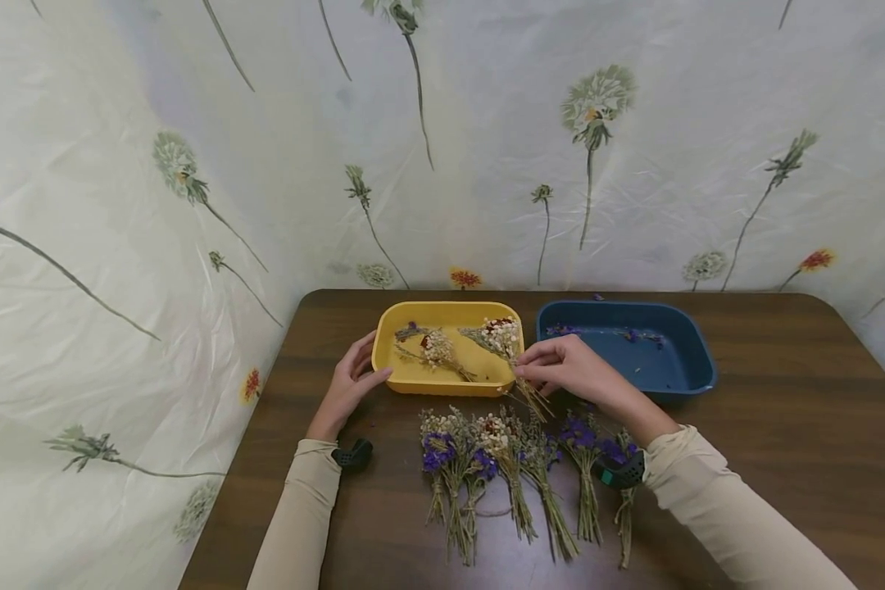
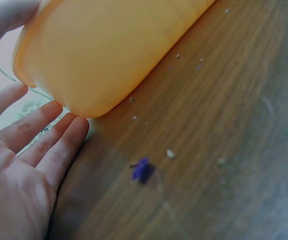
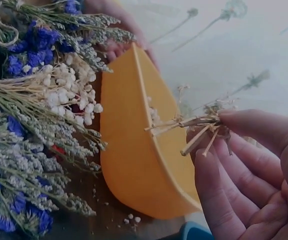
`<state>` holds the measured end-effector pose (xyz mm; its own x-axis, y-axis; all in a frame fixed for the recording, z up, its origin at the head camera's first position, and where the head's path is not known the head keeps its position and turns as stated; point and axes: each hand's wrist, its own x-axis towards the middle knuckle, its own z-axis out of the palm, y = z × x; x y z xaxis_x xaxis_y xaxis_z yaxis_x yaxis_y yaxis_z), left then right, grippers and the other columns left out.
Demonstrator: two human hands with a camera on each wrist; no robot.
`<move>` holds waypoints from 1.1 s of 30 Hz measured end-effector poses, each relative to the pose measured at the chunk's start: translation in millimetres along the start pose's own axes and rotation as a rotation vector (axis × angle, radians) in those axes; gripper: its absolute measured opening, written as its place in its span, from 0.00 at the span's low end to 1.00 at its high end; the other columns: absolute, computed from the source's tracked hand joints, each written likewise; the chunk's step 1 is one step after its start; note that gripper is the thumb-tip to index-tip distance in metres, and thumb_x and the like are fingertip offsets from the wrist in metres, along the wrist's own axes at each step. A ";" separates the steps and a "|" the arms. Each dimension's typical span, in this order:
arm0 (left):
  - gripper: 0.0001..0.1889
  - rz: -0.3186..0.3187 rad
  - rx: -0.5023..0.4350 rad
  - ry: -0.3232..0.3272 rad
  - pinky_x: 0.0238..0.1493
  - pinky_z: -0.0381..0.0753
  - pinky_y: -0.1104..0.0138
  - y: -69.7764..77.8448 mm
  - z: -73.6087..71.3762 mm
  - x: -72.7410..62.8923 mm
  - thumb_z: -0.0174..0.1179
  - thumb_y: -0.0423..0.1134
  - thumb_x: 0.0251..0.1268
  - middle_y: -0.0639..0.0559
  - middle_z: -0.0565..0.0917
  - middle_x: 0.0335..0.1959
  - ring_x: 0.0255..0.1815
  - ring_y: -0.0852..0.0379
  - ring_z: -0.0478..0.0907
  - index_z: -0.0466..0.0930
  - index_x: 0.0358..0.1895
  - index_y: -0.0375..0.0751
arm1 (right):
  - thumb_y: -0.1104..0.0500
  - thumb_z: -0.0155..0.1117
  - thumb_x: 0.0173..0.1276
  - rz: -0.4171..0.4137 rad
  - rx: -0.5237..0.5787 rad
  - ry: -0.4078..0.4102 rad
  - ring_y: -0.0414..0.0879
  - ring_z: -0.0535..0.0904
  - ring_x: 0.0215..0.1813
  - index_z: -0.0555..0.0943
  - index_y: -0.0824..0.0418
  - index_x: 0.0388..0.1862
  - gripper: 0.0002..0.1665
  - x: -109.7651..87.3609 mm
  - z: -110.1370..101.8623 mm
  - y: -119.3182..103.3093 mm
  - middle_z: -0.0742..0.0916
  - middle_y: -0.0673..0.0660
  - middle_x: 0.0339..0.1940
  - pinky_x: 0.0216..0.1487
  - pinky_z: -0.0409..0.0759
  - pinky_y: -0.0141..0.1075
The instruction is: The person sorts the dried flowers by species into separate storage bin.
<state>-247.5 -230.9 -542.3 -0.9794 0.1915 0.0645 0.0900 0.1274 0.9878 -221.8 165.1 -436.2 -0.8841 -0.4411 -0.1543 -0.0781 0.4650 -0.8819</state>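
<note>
Right hand (image 1: pixel 577 370), closest to its wrist camera, pinches a dried bouquet (image 1: pixel 501 334), fingers partly hiding the stems; its blooms lie over the yellow tray (image 1: pixel 442 388). Leftward, the left hand (image 1: pixel 348 383) touches that tray, fingers straight. Bodyward, overlapping bunches (image 1: pixel 496 434), one partly covered by a wristband (image 1: pixel 625 470). Rightward, past the blue tray (image 1: pixel 682 360), tabletop (image 1: pixel 789 426) runs to its edge.

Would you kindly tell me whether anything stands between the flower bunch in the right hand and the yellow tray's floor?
Only the near rim of the yellow tray, by the right corner, seems in the way, beneath the stems of the flower bunch. Its heads are over the interior; another bunch lies to their left.
</note>
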 end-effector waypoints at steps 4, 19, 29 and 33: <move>0.37 -0.004 -0.007 0.000 0.74 0.74 0.49 -0.2 -0.9 -0.7 0.68 0.44 0.70 0.48 0.70 0.77 0.79 0.46 0.67 0.62 0.79 0.61 | 0.50 0.68 0.74 -0.007 0.008 -0.009 0.52 0.90 0.43 0.86 0.64 0.57 0.22 8.0 3.4 -0.8 0.92 0.62 0.48 0.45 0.90 0.48; 0.38 0.007 0.009 -0.004 0.74 0.71 0.44 1.0 -0.5 -1.4 0.68 0.42 0.71 0.44 0.69 0.77 0.79 0.43 0.66 0.61 0.80 0.58 | 0.48 0.69 0.73 0.036 0.005 0.031 0.50 0.88 0.49 0.88 0.62 0.56 0.22 41.3 10.8 -2.7 0.91 0.62 0.52 0.47 0.89 0.49; 0.38 0.012 0.007 -0.004 0.73 0.71 0.44 1.0 -0.5 -0.4 0.68 0.42 0.70 0.44 0.70 0.77 0.79 0.43 0.66 0.62 0.80 0.59 | 0.49 0.68 0.74 0.039 0.010 0.030 0.54 0.88 0.51 0.88 0.63 0.57 0.22 61.2 9.9 -4.4 0.90 0.64 0.53 0.46 0.89 0.49; 0.38 0.017 0.014 -0.001 0.73 0.73 0.47 1.4 -0.8 -0.5 0.68 0.41 0.70 0.44 0.69 0.78 0.79 0.43 0.66 0.62 0.80 0.58 | 0.51 0.68 0.74 0.007 -0.080 0.013 0.53 0.89 0.48 0.89 0.63 0.54 0.19 71.9 10.6 -8.4 0.92 0.63 0.50 0.42 0.90 0.44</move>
<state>-247.0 -231.6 -540.9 -0.9776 0.1944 0.0810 0.1090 0.1375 0.9845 -279.7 121.3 -444.6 -0.8906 -0.4280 -0.1538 -0.1085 0.5283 -0.8421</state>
